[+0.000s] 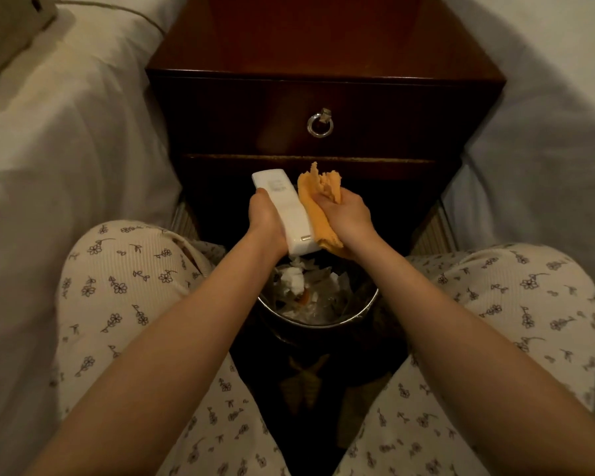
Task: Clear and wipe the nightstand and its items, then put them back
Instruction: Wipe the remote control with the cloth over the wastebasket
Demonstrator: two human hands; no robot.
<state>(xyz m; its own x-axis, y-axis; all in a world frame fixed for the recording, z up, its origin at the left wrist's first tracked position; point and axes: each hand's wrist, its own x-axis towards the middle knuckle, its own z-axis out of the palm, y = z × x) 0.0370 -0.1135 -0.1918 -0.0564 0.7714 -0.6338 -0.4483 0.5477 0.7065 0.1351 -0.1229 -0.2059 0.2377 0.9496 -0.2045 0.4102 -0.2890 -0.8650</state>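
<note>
My left hand (267, 216) grips a white remote control (282, 207) from its left side, held in front of the dark wooden nightstand (323, 56). My right hand (346, 214) holds a bunched orange cloth (318, 192) against the remote's right edge. Part of the cloth hangs below my palm. Both hands hover over a waste bin. The visible part of the nightstand top shows nothing on it.
A round metal-rimmed waste bin (318, 322) full of crumpled paper stands on the floor between my knees. The nightstand drawer has a ring pull (320, 123). White bedding lies on the left (49, 149) and right (547, 149).
</note>
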